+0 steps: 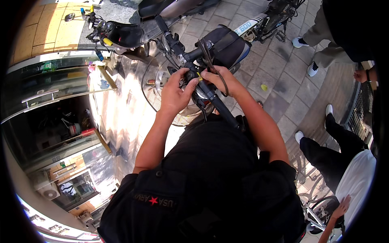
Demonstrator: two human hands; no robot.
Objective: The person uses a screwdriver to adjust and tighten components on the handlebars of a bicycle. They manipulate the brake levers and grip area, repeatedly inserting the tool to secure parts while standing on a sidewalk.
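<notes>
A bicycle's black handlebar (221,107) runs slantwise in front of me, its far grip (161,25) toward the upper left. On the bar sits a small black fitting with a yellow mark (199,76). My left hand (175,92) pinches at this fitting from the left, thumb and fingers bent around it. From the other side my right hand (223,82) holds it between thumb and fingers. A dark cable loop (210,60) hangs over the right hand. Below the bar is a brake lever (202,108). The fitting is partly hidden by my fingers.
A wire mesh basket (150,83) is beyond the bar. Behind it, a black and blue bag (231,46) rests on the white bicycle frame (252,25). A parked scooter (125,35) stands at upper left, shopfronts (52,91) at left. People stand at right, near a wooden bench (324,97).
</notes>
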